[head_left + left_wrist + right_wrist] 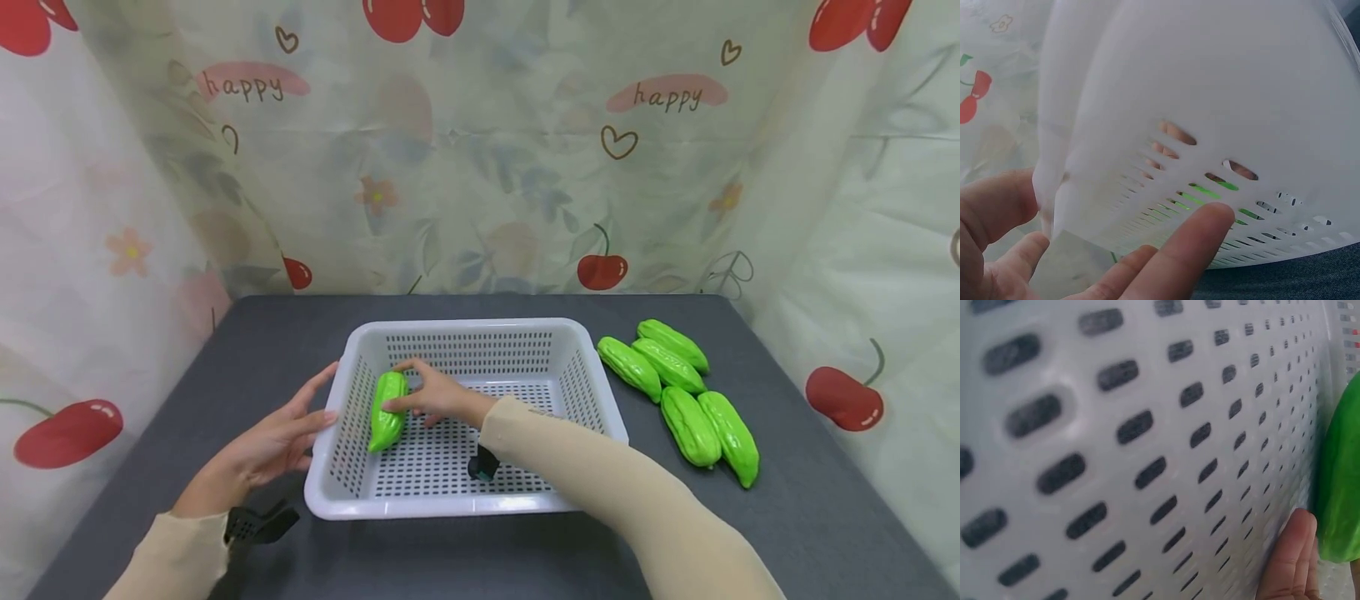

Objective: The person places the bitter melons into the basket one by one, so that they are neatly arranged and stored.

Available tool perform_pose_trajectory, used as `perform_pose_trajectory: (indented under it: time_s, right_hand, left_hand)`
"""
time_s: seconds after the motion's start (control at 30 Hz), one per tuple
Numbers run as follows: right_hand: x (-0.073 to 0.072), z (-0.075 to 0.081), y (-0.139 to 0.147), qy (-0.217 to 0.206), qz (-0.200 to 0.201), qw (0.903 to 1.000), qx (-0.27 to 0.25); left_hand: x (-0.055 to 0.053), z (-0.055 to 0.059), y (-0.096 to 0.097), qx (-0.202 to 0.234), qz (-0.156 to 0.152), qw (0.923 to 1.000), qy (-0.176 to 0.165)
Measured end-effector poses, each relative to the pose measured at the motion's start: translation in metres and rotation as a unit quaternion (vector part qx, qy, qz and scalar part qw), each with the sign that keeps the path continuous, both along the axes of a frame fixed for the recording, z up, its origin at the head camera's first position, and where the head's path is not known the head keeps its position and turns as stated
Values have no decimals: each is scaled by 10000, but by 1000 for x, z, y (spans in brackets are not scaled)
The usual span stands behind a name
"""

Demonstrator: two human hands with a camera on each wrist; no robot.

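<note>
A bright green, ridged bitter melon (387, 412) lies lengthwise near the left wall inside a white perforated plastic basket (465, 505). Bent over it, my right hand (438, 393) holds the melon, with its index finger at the far end and its thumb on the side. The right wrist view shows the fingers (1294, 559) low beside the melon (1341, 481), close to the perforated floor. At the basket's left side, my left hand (273, 442) touches the rim with spread, fairly straight fingers. One left fingertip (1213, 219) lies against the outer wall in the left wrist view.
Several more green bitter melons (667, 363) lie in a loose group on the dark table (795, 500), right of the basket. A printed curtain (480, 208) with cherries and hearts hangs behind the table and along both sides. My right forearm crosses the basket's near right corner.
</note>
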State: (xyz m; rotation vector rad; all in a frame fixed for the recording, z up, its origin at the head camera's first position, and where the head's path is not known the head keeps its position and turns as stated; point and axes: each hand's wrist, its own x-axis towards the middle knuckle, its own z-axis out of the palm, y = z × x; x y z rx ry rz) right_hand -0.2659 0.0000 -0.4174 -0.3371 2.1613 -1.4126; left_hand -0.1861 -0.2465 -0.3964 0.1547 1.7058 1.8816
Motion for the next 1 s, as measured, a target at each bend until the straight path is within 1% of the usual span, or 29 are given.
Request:
perform_pose_trajectory:
  time_s: [0.17, 0.37, 0.67, 1.0]
  right_hand:
    - [0, -1, -1, 183, 47, 9997, 157]
    - [-1, -1, -1, 242, 89, 9994, 215]
    - [0, -1, -1, 259, 118, 9993, 258]
    - [-1, -1, 0, 234, 81, 9994, 241]
  left_hand:
    - [1, 1, 0, 19, -8, 10000, -9]
    - [0, 1, 1, -35, 27, 10000, -8]
    - [-1, 1, -1, 95, -106, 9999, 6]
    - [-1, 1, -1, 111, -96, 9999, 16]
